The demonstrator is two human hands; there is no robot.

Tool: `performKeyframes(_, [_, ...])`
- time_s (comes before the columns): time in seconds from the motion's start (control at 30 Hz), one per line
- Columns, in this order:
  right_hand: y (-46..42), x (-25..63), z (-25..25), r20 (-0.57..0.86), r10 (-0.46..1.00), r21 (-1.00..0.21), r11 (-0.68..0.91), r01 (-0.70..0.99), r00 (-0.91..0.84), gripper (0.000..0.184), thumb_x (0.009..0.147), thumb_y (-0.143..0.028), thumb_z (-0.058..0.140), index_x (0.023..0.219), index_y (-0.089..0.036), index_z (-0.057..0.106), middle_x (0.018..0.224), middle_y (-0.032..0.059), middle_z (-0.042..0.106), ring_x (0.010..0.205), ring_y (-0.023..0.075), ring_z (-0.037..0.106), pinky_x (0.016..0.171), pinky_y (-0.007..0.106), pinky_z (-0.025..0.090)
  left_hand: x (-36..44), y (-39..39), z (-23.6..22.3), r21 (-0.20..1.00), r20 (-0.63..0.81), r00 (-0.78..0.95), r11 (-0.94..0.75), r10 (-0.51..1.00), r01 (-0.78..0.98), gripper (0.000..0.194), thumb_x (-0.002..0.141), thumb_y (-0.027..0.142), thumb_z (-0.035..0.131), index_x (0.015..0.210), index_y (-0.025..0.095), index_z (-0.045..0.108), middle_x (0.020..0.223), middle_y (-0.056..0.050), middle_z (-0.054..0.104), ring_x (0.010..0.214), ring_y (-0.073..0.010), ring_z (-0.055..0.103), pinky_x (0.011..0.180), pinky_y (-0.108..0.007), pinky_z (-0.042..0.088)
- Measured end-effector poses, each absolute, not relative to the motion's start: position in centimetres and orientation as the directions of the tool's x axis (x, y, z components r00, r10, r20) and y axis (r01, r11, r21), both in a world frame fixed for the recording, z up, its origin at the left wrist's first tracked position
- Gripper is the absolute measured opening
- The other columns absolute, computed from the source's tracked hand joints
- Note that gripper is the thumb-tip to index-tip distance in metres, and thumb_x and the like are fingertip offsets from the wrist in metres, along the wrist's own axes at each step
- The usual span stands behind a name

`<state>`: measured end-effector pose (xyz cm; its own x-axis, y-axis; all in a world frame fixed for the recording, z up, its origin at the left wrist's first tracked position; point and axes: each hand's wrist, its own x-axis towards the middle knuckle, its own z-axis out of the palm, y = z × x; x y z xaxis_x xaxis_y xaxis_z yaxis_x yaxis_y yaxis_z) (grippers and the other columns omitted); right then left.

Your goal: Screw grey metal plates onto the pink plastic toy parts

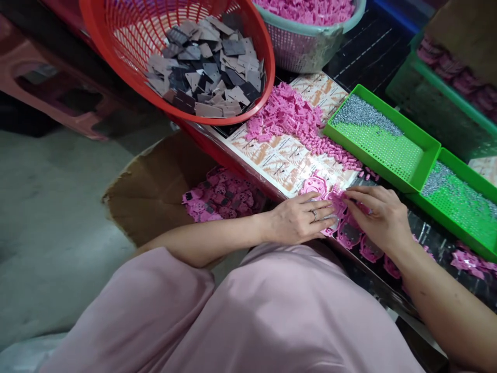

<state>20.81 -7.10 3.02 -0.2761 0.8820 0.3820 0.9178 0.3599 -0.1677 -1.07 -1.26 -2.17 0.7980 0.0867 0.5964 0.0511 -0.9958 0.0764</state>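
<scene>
My left hand (305,217), with a ring on one finger, lies over a pink plastic frame piece (337,204) at the near table edge. Its fingers curve over the piece and hold it down. Opposite, my right hand (378,215) has its thumb and fingers pinched together at the top of the same piece; whatever is between the fingertips is too small to make out. Another pink frame piece (315,184) sits just beyond my left fingers. A row of similar pink frames (349,233) runs along the edge, partly under my right hand and forearm.
Small pink parts (285,114) are heaped behind my hands. Green trays (392,150) hold tiny metal pieces. A red basket (271,77) contains flat grey plates; a pale basket (303,49) holds pink parts. Below the table, a cardboard box (151,176) contains pink assemblies.
</scene>
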Motion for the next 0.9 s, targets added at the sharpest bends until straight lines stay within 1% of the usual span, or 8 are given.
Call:
performKeyframes(0.17, [-6.7,21.0,2.4,0.372,0.875,-0.108,0.371,0.922,-0.308,0.008,0.088,-0.024,0.066,0.093,-0.02,0.07,0.093,-0.0002,0.072,0.08,0.0159,0.063,0.068,0.031,0.039,-1.0,-0.9,-2.0,0.055,0.552,0.831,-0.998,0.061,0.037,0.033,0.099,0.032,0.047,0.12,0.014,0.064,0.126,-0.01,0.065,0.116,-0.021,0.061,0.1,-0.039,0.047])
performKeyframes(0.3, [-6.6,20.7,2.4,0.381,0.849,0.019,0.389,0.921,-0.366,0.005,0.087,-0.022,0.067,0.091,-0.021,0.07,0.091,-0.0013,0.072,0.079,0.0162,0.061,0.068,0.031,0.036,-0.9,-0.8,-2.0,0.066,0.567,0.821,-0.997,0.073,0.042,0.031,0.098,0.033,0.048,0.117,0.015,0.066,0.124,-0.009,0.066,0.116,-0.0196,0.061,0.1,-0.036,0.048])
performKeyframes(0.4, [-6.7,20.4,3.0,0.349,0.844,0.105,0.397,0.912,-0.408,0.004,0.085,-0.021,0.068,0.089,-0.02,0.069,0.092,-0.0014,0.072,0.08,0.0177,0.061,0.071,0.033,0.036,-0.8,-0.8,-2.0,0.079,0.577,0.813,-0.996,0.074,0.035,0.03,0.098,0.033,0.049,0.114,0.015,0.067,0.122,-0.009,0.067,0.114,-0.0193,0.062,0.097,-0.034,0.049])
performKeyframes(0.57, [-7.0,20.1,3.7,0.32,0.858,0.136,0.377,0.916,-0.401,0.006,0.086,-0.021,0.067,0.091,-0.02,0.068,0.091,-0.0018,0.072,0.079,0.018,0.062,0.072,0.034,0.037,-0.8,-0.8,-1.8,0.097,0.565,0.821,-0.995,0.074,0.023,0.031,0.099,0.032,0.047,0.116,0.014,0.066,0.123,-0.01,0.066,0.115,-0.0192,0.062,0.097,-0.034,0.049])
performKeyframes(0.63, [-7.1,20.1,3.7,0.313,0.863,0.155,0.366,0.918,-0.397,0.007,0.087,-0.023,0.067,0.093,-0.02,0.068,0.091,-0.0021,0.072,0.079,0.0177,0.062,0.072,0.034,0.036,-0.8,-0.8,-1.7,0.107,0.559,0.826,-0.994,0.074,0.017,0.031,0.098,0.032,0.049,0.117,0.013,0.065,0.123,-0.011,0.066,0.115,-0.0199,0.061,0.097,-0.034,0.049])
performKeyframes(0.73, [-7.3,19.8,3.8,0.271,0.87,0.221,0.36,0.906,-0.412,0.01,0.087,-0.021,0.066,0.096,-0.02,0.067,0.092,-0.0015,0.072,0.078,0.0185,0.062,0.071,0.035,0.035,-0.8,-0.8,-1.7,0.119,0.555,0.829,-0.993,0.073,0.008,0.031,0.096,0.031,0.052,0.116,0.012,0.065,0.122,-0.013,0.066,0.115,-0.0206,0.062,0.097,-0.035,0.049])
performKeyframes(0.8, [-7.5,19.4,4.2,0.213,0.882,0.278,0.358,0.891,-0.421,0.012,0.087,-0.021,0.065,0.099,-0.018,0.067,0.093,-0.0004,0.071,0.079,0.0195,0.061,0.072,0.036,0.035,-0.8,-0.8,-1.7,0.108,0.556,0.829,-0.994,0.068,0.008,0.031,0.096,0.032,0.052,0.116,0.013,0.066,0.122,-0.013,0.066,0.115,-0.0205,0.061,0.096,-0.035,0.049])
performKeyframes(0.9, [-7.8,18.4,5.0,0.142,0.908,0.333,0.333,0.882,-0.395,0.014,0.091,-0.028,0.06,0.097,-0.017,0.067,0.096,0.0023,0.07,0.086,0.0219,0.059,0.075,0.038,0.035,-0.7,-0.8,-1.8,0.088,0.554,0.83,-0.996,0.056,0.008,0.031,0.097,0.033,0.05,0.116,0.014,0.065,0.122,-0.012,0.066,0.116,-0.0208,0.061,0.096,-0.035,0.05])
